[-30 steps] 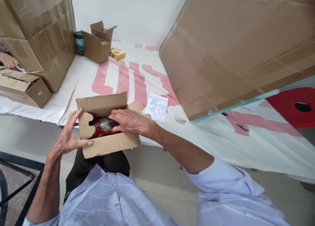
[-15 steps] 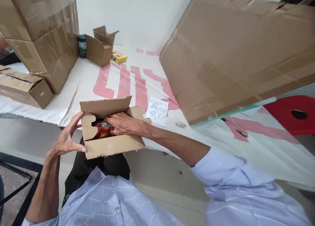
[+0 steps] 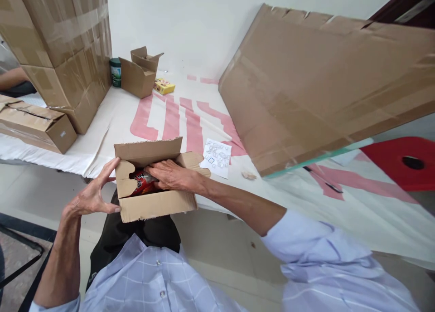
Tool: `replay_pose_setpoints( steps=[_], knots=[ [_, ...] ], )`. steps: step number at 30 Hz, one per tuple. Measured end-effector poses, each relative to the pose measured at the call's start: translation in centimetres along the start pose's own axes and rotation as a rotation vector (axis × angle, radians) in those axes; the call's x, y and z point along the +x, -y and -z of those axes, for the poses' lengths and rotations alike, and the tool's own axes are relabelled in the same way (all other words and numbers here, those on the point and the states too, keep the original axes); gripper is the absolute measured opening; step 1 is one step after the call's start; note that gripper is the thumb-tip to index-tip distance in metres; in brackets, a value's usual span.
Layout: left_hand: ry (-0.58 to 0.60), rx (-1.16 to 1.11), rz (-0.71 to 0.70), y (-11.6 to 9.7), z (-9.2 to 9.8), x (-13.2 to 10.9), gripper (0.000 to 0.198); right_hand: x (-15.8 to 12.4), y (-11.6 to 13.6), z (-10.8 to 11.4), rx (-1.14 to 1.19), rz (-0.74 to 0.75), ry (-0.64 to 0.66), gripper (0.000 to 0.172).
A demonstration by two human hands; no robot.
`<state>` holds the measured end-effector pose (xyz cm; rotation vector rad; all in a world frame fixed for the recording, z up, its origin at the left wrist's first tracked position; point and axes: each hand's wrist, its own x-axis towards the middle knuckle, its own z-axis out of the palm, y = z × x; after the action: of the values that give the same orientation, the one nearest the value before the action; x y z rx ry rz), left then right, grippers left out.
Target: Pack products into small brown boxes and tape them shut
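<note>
An open cardboard box [image 3: 158,207] stands at the front edge of the table with its flaps folded out. My left hand [image 3: 91,194] steadies its left end, thumb at the front corner and fingers at the back corner. Inside lies a shiny red packet [image 3: 142,182] with dark print and a silver part. Reaching in from the right, my right hand [image 3: 173,175] has its fingers over the packet's silver end, with the thumb mostly hidden. Behind the box's right flaps lies a printed paper sheet [image 3: 217,158] with small drawings.
A tall taped carton stack [image 3: 64,53] and a long carton [image 3: 37,126] stand left. Behind are a green canister [image 3: 115,72], another open box [image 3: 136,78] and a yellow box [image 3: 164,86]. A large cardboard panel [image 3: 326,90] leans right, near a red stool [image 3: 404,162]. Another person's arm shows far left.
The view has tilted slightly, so the table appears lower. My right hand has shifted a little left over the red packet, and more of its print shows. My left hand stays on the box.
</note>
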<state>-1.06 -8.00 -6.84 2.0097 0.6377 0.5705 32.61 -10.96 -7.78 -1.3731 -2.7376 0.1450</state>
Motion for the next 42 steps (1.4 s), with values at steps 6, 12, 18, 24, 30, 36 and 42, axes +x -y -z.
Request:
replay_pose_setpoints(
  steps=[6, 12, 18, 24, 30, 36, 42],
  knots=[
    [-0.062, 0.14, 0.005, 0.0, -1.1, 0.9, 0.124, 0.8, 0.4, 1.2, 0.093, -0.085, 0.188, 0.025],
    [-0.16, 0.16, 0.001, 0.2, -2.0, 2.7, 0.125, 0.8, 0.7, 5.5, 0.176, -0.203, 0.157, 0.032],
    [-0.202, 0.097, 0.018, 1.6, -0.6, 5.4, 0.136, -0.4, -1.0, 11.2, 0.509, -0.238, -0.147, 0.04],
    [-0.162, 0.168, 0.051, 2.0, 1.2, 6.6, 0.136, -1.0, -2.4, 13.3, 0.942, -0.323, -0.413, 0.022],
    [-0.29, 0.257, -0.098, -2.5, 4.1, 6.7, 0.099, -0.3, -2.5, 13.1, 1.204, -0.301, -0.398, 0.02],
    [-0.282, 0.259, -0.304, -8.3, 3.7, 11.6, 0.079, 1.3, -1.8, 13.2, 1.32, -0.236, -0.233, 0.029],
    [-0.404, -0.218, -0.241, -7.8, 3.3, 13.4, 0.054, 0.9, -2.7, 12.6, 1.52, -0.082, -0.332, 0.064]
  ],
)
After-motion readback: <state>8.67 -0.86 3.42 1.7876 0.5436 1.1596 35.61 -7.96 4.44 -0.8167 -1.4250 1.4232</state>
